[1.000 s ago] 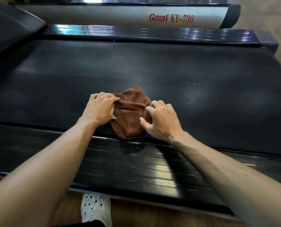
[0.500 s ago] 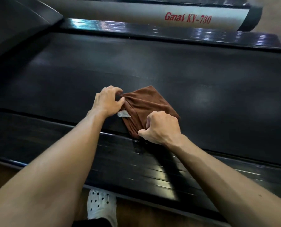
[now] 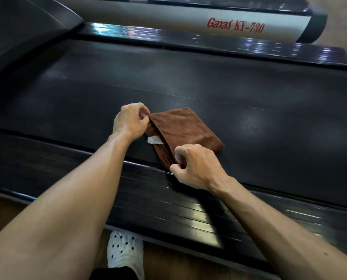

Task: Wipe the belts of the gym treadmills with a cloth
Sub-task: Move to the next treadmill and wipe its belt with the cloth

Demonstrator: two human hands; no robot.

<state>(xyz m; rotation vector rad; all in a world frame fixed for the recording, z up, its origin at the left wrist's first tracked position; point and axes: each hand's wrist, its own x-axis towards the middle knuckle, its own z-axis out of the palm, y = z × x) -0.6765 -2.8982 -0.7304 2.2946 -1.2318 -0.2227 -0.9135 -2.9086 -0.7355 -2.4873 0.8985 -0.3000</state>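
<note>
Cloth point(image 3: 185, 130), brown and folded into a flat pad, lies on the black belt point(image 3: 249, 102) of the treadmill, close to the belt's near edge, with one corner reaching the glossy side rail point(image 3: 148, 199) that runs along the near side. Both hands are on it. The left hand point(image 3: 129, 123) pinches the cloth's far-left corner between thumb and curled fingers, and the right hand point(image 3: 195, 167) pinches the near corner the same way, knuckles up. So the cloth sits between the two hands, stretched along its open, layered edge, with most of the pad lying to the right of and beyond that edge. I would judge the corners are held like this to square up the fold and make a tidy pad before rubbing; a flat pad should glide over the belt more evenly than a bunched rag. A small white tag point(image 3: 154, 140) pokes out from the layers on the left side, just beside the left wrist. Folding on the belt itself makes sense, since it is the nearest flat surface and the very thing to be wiped. Beyond the belt runs the far rail, and past that a pale housing point(image 3: 168, 19) lettered "Ganas KY-730" in red. Below, a white spotted shoe point(image 3: 125, 251) stands on the wooden floor point(image 3: 5, 209), close against the machine.
</note>
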